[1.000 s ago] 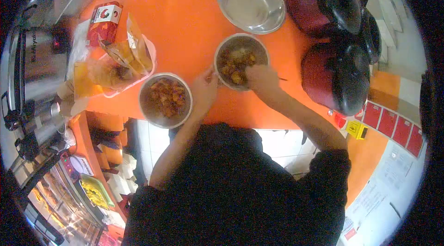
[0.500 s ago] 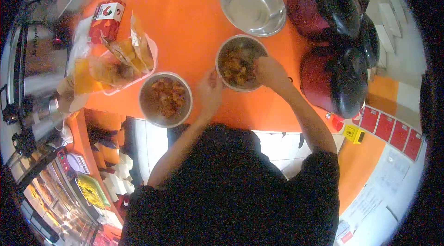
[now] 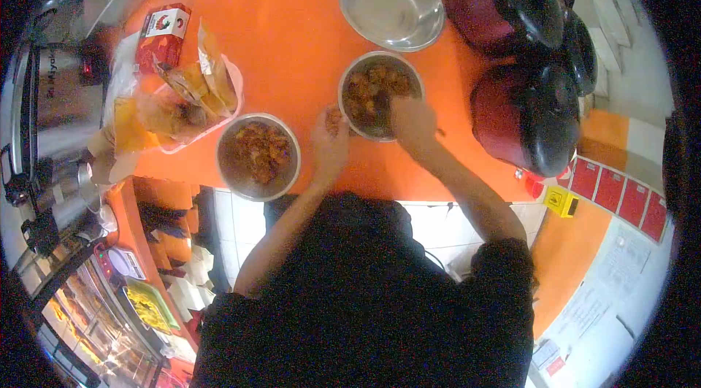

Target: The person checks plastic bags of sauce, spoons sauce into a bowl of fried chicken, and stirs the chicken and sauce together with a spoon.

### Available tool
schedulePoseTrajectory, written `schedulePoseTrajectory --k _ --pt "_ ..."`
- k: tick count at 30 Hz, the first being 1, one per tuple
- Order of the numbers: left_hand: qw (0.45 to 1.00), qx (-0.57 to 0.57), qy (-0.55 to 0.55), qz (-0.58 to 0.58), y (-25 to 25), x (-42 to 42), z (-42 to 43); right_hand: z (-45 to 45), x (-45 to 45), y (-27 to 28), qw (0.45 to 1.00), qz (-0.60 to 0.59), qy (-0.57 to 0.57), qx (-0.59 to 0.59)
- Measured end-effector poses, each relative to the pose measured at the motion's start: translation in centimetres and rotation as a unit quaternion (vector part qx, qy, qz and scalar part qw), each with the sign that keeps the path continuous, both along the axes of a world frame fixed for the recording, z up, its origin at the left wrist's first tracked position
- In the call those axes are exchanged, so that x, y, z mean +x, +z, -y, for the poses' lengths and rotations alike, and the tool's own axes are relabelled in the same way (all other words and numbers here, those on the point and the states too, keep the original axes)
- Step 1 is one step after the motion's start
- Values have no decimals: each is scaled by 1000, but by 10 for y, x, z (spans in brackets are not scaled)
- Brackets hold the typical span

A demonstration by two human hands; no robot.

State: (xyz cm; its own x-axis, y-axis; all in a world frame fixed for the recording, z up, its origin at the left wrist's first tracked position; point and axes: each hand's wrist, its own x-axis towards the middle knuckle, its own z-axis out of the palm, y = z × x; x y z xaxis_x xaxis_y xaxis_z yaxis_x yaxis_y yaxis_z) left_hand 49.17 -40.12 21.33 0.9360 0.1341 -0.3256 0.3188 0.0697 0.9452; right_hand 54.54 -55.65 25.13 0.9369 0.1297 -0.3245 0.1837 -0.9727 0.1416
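Note:
A round metal bowl holds browned, sauce-coated food pieces that look like fried chicken. At its left rim is my left hand, fingers curled against the edge. My right hand reaches over the bowl's lower right side, closed around a thin utensil. Only the utensil's dark handle end shows beyond the hand; its head is hidden. To the left of my left hand, a second metal bowl contains similar reddish-brown pieces.
A larger metal basin stands behind the bowl on the orange table. Dark red pots with black lids line the right side. Left are a pink basket with pouches and a red packet.
My right hand has shifted left and slightly down within the bowl, and the food pieces are rearranged. My left hand stays at the rim. The whole view has shifted slightly.

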Motion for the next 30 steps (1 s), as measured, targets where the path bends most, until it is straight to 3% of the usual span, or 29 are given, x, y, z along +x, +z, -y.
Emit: schedulePoseTrajectory --k 3,6,9,12,15,21,25,30 --pt "1000 -26 8 -12 -4 1 0 5 21 42 999 45 -15 11" --pt "1000 -4 19 -6 -15 -2 1 16 29 46 998 46 -39 23" --pt "1000 -3 18 1 -18 -4 3 17 22 -15 995 89 -20 -38" --pt "1000 19 8 10 -3 0 0 12 21 2 993 -38 1 113" --pt "1000 5 4 14 3 -1 -1 9 11 34 984 -52 -4 168" --pt "998 -49 28 -27 -6 -1 3 -7 -27 45 993 -108 -11 52" --pt "996 -87 29 -24 4 0 3 -1 -9 22 997 -34 -7 68" --pt "999 -35 19 -8 2 0 1 -4 6 59 996 13 -22 86"
